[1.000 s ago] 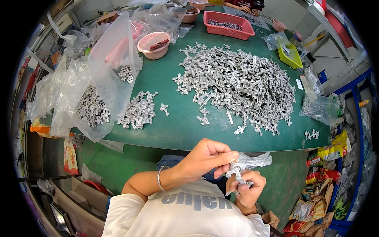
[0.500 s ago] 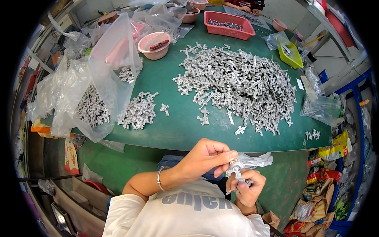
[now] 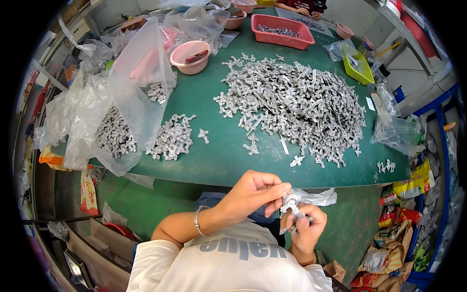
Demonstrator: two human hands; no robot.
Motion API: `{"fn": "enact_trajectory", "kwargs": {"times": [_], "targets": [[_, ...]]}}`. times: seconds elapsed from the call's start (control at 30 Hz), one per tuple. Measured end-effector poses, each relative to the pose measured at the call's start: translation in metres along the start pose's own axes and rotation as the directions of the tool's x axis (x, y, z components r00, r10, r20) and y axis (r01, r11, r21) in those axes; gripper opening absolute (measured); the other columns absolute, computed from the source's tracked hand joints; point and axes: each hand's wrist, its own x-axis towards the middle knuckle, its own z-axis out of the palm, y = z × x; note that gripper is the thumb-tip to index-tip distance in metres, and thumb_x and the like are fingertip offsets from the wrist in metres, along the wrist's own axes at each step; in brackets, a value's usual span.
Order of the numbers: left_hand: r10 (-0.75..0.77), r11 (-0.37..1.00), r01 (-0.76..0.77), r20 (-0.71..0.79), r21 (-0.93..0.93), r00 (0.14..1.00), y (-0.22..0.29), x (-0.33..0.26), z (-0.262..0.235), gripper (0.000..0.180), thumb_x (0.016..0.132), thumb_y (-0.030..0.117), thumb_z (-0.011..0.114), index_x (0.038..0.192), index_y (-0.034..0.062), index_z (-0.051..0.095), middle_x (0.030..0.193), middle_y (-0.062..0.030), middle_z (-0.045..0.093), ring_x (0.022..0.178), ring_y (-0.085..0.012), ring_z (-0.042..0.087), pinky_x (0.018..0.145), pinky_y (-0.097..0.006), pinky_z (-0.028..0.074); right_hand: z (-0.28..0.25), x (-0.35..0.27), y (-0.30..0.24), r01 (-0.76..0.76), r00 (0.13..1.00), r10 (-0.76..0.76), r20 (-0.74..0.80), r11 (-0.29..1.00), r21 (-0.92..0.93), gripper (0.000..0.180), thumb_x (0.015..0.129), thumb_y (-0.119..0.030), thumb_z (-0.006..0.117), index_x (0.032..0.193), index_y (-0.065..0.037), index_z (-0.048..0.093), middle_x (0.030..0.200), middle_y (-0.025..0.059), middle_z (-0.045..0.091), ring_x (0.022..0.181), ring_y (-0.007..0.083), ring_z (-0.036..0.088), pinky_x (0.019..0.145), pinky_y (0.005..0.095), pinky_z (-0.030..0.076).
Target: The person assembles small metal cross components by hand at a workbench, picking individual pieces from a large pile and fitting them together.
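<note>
In front of my chest, just off the table's near edge, my left hand point(image 3: 257, 192) pinches the upper end of a grey cross-shaped metal casting point(image 3: 291, 201) between thumb and fingertips. My right hand point(image 3: 310, 228) is closed around its lower end, with more grey metal showing among those fingers; whether that is a second piece I cannot tell. A big heap of similar castings point(image 3: 296, 107) covers the middle right of the green table point(image 3: 194, 97). At left lies a smaller pile point(image 3: 171, 138), with one loose casting point(image 3: 204, 136) beside it.
Clear plastic bags point(image 3: 131, 87) stand at left, partly filled with castings. A pink bowl point(image 3: 187, 68) carries a red-handled tool. Farther back are a red tray point(image 3: 287, 41), a yellow-green bin point(image 3: 362, 73) and another person's hands point(image 3: 306, 12). Several castings point(image 3: 386, 166) lie at the right edge.
The casting has turned slightly between my hands, showing more of its round centre. The fingers of my right hand have shifted and blur a little; my left hand stays nearly in place.
</note>
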Motion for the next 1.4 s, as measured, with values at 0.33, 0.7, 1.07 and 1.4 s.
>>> {"fn": "enact_trajectory", "kwargs": {"times": [0.33,0.7,1.07,1.4], "targets": [[0.103,0.989,-0.084,-0.155,0.122,0.983,-0.051,0.018,-0.030,0.016,0.088,0.014,0.051,0.093,-0.0015,0.055,0.072,-0.0067,0.058,0.055,-0.0111,0.054,0.053,-0.022,0.046,-0.014,0.035,0.050,-0.145,0.836,0.384,-0.391,0.843,0.518,0.029,0.092,-0.026,0.040,0.074,-0.005,0.047,0.075,0.0094,0.050,0.047,0.0138,0.044,0.032,0.0228,0.032],[0.665,0.057,0.151,-0.150,0.987,0.731,-0.089,0.072,-0.112,0.041,0.069,0.009,0.067,0.106,0.0030,0.050,0.091,-0.0093,0.053,0.091,-0.0271,0.047,0.081,-0.035,0.037,-0.045,0.043,0.085,-0.180,0.803,0.589,-0.088,0.381,0.907,0.016,0.086,-0.021,0.050,0.081,-0.006,0.051,0.070,0.0051,0.043,0.060,0.0160,0.042,0.046,0.0260,0.036],[0.243,0.960,-0.153,-0.420,0.236,0.875,-0.048,0.032,-0.085,0.017,0.082,0.004,0.058,0.097,-0.0052,0.057,0.088,-0.0083,0.063,0.074,-0.0077,0.057,0.067,-0.020,0.046,-0.029,0.048,0.080,-0.388,0.821,0.570,-0.020,0.583,0.714,0.021,0.082,-0.006,0.055,0.101,0.002,0.052,0.071,0.0057,0.046,0.062,0.0163,0.050,0.049,0.0270,0.046],[0.253,0.957,-0.198,-0.276,0.213,0.927,-0.020,-0.006,-0.021,0.018,0.081,0.000,0.058,0.098,-0.0057,0.055,0.092,-0.0101,0.061,0.082,-0.0111,0.059,0.074,-0.023,0.048,0.000,0.034,0.039,-0.204,0.967,0.221,-0.129,0.969,0.137,0.013,0.077,-0.004,0.063,0.087,0.004,0.061,0.080,0.0072,0.060,0.070,0.0098,0.054,0.063,0.0213,0.043]]}}
